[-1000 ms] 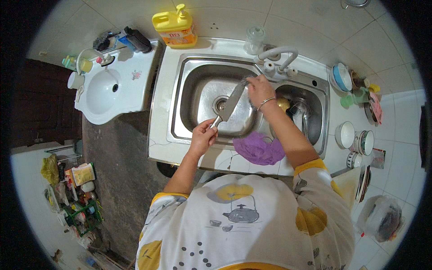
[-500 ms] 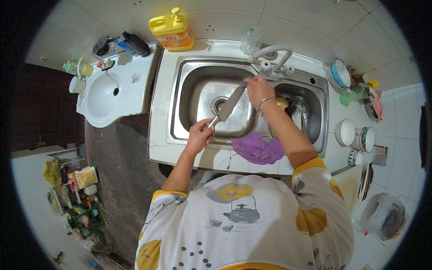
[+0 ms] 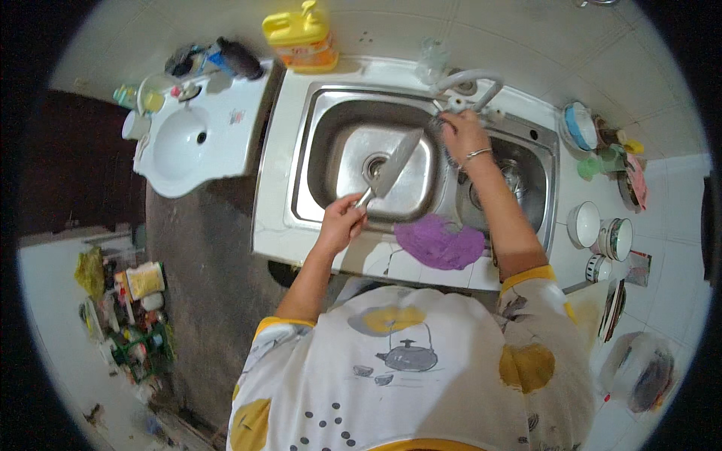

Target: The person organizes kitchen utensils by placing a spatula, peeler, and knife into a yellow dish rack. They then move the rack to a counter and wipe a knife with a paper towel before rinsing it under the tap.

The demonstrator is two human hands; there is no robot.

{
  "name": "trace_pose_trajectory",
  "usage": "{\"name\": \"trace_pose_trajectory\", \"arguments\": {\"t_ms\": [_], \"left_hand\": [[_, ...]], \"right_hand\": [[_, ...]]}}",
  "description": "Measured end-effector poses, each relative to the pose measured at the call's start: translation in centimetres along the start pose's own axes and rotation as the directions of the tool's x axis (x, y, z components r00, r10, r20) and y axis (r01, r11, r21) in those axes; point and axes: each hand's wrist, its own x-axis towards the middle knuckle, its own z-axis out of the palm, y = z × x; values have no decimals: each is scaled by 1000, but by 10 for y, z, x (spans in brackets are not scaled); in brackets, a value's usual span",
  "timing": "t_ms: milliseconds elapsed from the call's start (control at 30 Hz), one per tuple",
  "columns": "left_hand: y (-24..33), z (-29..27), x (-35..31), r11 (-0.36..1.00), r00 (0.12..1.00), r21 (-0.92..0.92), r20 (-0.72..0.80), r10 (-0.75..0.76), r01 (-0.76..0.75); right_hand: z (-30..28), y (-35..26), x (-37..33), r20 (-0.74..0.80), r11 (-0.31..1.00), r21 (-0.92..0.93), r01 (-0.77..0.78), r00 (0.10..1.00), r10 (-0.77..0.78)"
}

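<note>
My left hand (image 3: 344, 222) is wrapped round the handle of a broad-bladed kitchen knife (image 3: 398, 165). The blade slants up and to the right over the left basin of the steel double sink (image 3: 301, 188). Beyond the blade's tip, my right hand (image 3: 464, 137), a bracelet at its wrist, is by the white faucet (image 3: 485, 84), over the divider and right basin. Its fingers look closed, and blur hides what they may hold. A crumpled purple cloth (image 3: 440, 242) lies on the sink's front edge, between my forearms.
A yellow pump jug (image 3: 301, 41) and a clear glass jar (image 3: 432, 60) stand behind the sink. Bowls (image 3: 583, 224) line the counter on the right. To the left is a white washbasin (image 3: 177, 150), with cluttered goods (image 3: 135, 323) below on the floor.
My right hand has left the knife's tip and moved up and right to the faucet. The left hand still grips the knife. The whole view has shifted slightly.
</note>
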Motion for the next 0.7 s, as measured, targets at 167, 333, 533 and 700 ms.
{"name": "trace_pose_trajectory", "arguments": {"t_ms": [167, 333, 533, 700], "left_hand": [[0, 15, 17, 998, 998, -53, -60, 22, -25], [-5, 28, 24, 1000, 999, 12, -47, 2, -2], [-7, 32, 29, 992, 993, -129, -118, -14, -2], [-11, 27, 32, 978, 985, -207, -156, -68, 35]], "right_hand": [[-6, -79, -59, 129, 974, 7, 228, 965, -227], [46, -50, -32, 200, 990, -40, 137, 972, -126], [28, -78, -65, 294, 965, 71, 253, 919, -263], [37, -37, -28, 178, 1000, -21, 10, 984, -6]]}}
